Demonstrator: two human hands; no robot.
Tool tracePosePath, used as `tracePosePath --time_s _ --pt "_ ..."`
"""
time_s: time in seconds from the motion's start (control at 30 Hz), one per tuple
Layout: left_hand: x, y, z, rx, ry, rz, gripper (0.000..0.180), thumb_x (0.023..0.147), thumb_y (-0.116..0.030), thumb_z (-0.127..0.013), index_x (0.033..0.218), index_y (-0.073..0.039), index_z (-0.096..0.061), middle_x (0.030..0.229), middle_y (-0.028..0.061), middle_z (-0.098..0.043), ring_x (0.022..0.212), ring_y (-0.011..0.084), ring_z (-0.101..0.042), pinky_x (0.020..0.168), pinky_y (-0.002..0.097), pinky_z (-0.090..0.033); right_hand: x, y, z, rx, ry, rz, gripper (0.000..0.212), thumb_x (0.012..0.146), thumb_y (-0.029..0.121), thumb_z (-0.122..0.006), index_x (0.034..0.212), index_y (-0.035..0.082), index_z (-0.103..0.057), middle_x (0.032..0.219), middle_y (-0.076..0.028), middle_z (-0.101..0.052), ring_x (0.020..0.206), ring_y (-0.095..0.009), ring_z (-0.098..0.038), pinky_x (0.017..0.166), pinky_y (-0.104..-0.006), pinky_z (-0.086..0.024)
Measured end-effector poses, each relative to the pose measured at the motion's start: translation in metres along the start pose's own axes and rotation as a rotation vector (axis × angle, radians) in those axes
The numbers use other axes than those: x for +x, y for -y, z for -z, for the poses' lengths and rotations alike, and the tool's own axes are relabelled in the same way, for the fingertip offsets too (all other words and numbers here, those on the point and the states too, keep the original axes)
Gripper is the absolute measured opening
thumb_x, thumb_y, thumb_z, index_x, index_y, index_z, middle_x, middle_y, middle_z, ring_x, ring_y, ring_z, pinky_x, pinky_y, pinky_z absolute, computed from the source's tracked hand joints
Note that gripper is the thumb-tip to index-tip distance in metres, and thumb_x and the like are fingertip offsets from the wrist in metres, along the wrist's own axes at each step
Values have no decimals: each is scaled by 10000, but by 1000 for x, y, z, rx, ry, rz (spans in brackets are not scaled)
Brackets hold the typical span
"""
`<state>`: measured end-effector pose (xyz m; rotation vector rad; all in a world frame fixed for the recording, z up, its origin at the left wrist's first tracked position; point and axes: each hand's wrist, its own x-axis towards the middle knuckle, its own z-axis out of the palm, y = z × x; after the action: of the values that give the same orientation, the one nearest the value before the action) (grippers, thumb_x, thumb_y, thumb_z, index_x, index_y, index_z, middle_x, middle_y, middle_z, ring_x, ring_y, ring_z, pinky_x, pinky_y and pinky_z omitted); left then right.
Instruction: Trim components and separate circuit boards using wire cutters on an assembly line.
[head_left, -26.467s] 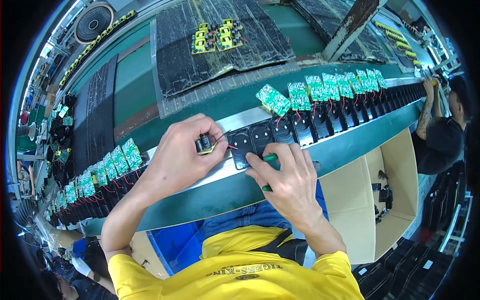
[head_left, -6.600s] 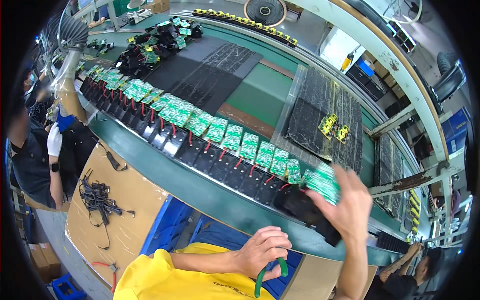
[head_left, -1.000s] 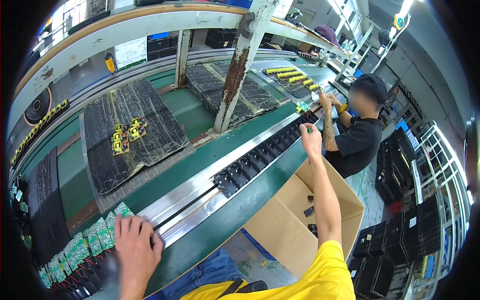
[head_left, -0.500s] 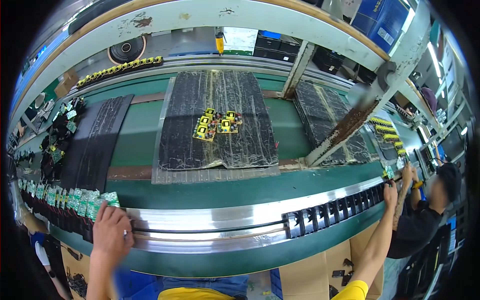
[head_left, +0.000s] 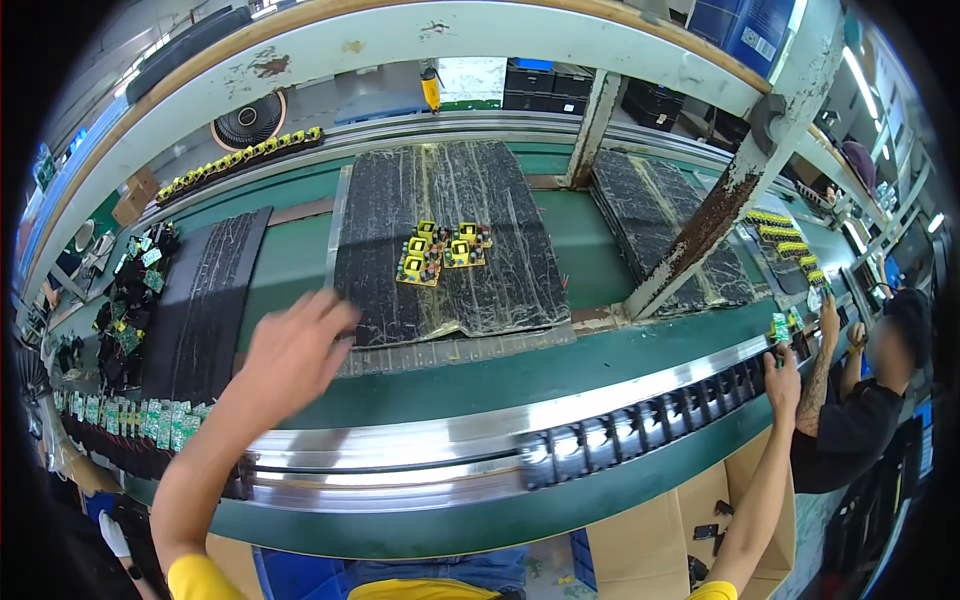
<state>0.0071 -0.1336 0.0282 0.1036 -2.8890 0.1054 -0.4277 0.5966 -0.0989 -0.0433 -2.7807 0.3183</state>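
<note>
My left hand [head_left: 300, 350] is raised above the green bench, by the lower left corner of the black mat. Its fingers are stretched out, slightly blurred, and hold nothing. At the far right, my right hand [head_left: 783, 385] is closed on the end of a row of black plastic cases [head_left: 640, 425] lying on the metal rail. A green circuit board [head_left: 780, 327] stands just beyond its fingertips. To the left on the rail sits another row of black cases with green circuit boards [head_left: 150, 422] upright in them.
Several yellow-topped circuit boards [head_left: 440, 252] lie on the black mat [head_left: 500, 300]. A rusty post [head_left: 700, 230] rises right of it. A co-worker's arm [head_left: 826, 340] reaches in close to my right hand. Below the bench is a cardboard box [head_left: 640, 530].
My left hand has left the boards on the left, moving up and right with fingers spread. The row of empty black cases has slid left along the rail, my right hand staying at its end.
</note>
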Motion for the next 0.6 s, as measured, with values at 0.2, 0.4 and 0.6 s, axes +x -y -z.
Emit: tracePosePath --time_s 0.2,0.4,0.6 --pt "102 38 -107 -99 -79 -93 463 981 -117 -821 1411 -119 -649 1328 112 -595 1171 369 -678 933 484 -614 -100 116 39 81 16 27 454 1121 395 -705 1479 117 -697 1317 -161 -841 1156 -473 -788 969 -533 -613" --pt "118 39 -136 -123 -123 -126 375 958 -195 -870 1226 -89 -630 1306 131 -606 1157 385 -674 920 507 -603 -162 152 66 82 -151 64 377 1126 381 -724 1370 94 -732 1219 -147 -846 1047 -449 -783 945 -502 -608" --pt "122 52 -116 -168 84 -51 346 883 -267 -889 1028 -107 -618 1067 126 -709 959 407 -705 861 508 -576 -252 259 126 697 -119 315 208 1134 209 -693 1182 23 -771 967 -61 -767 843 -190 -673 785 -316 -539"
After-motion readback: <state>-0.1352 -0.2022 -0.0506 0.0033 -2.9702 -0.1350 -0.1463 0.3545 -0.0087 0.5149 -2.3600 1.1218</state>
